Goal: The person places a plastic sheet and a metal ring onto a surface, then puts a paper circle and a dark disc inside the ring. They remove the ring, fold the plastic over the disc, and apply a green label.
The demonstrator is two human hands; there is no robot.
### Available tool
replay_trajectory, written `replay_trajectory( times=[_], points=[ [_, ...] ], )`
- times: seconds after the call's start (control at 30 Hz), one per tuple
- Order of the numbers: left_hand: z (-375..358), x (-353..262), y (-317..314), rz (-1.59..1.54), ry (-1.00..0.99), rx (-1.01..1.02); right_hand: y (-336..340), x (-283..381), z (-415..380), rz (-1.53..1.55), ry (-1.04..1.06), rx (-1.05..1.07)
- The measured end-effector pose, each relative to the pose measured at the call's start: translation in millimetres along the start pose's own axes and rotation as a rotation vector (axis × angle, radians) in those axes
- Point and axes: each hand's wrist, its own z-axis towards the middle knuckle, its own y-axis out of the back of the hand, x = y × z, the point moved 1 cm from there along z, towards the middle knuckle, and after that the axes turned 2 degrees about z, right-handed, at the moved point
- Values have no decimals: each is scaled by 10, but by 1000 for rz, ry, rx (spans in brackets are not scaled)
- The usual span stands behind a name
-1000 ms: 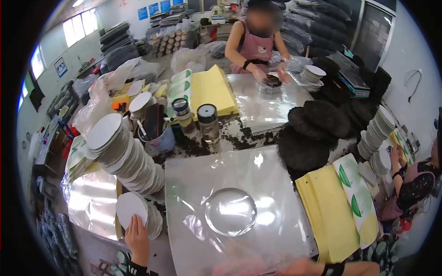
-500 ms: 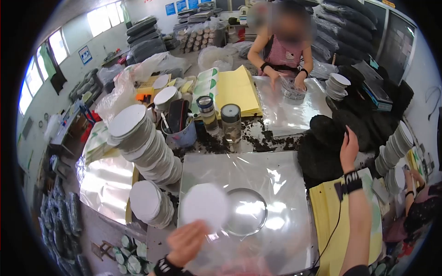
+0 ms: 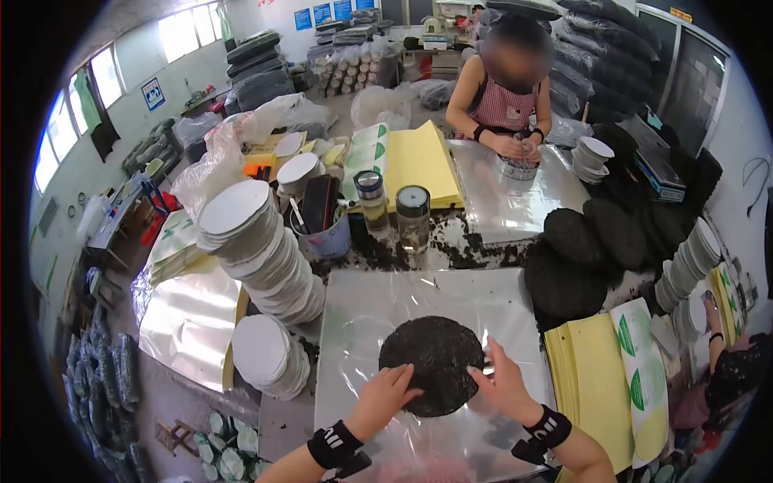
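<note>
A round, black, flat cake (image 3: 439,354) that looks like pressed dried seaweed lies on the clear plastic sheet (image 3: 346,306) in front of me. My left hand (image 3: 385,396) rests on its left edge, fingers fairly straight and thumb apart. On the opposite side, my right hand (image 3: 509,385) has its thumb at the cake's rim and its fingers stretched up and apart. Neither the clear ring nor the white paper disc shows; what lies under the cake is hidden.
White discs rise in a tall stack (image 3: 258,241) and a shorter stack (image 3: 266,354) at left. More black cakes (image 3: 564,282) lie at right, above yellow sheets (image 3: 592,362). Two jars (image 3: 413,219) and a cup of tools (image 3: 328,233) stand behind. A co-worker (image 3: 507,97) works opposite.
The white disc has left my left hand, and a black cake now covers where the clear ring was. My right hand has come from the pile of cakes to this one.
</note>
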Motion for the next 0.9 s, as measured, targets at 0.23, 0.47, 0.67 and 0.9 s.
replay_trajectory(
  times=[0.23,0.47,0.67,0.9],
  points=[
    [562,-52,42,182,83,506,-427,504,190,-928,9,315],
    [510,4,-83,113,85,488,-476,522,312,-769,222,431],
    [515,71,-438,164,31,542,-908,140,243,-930,181,325],
    [80,-114,-166,-44,25,331,-946,36,193,-884,181,297]
  ],
)
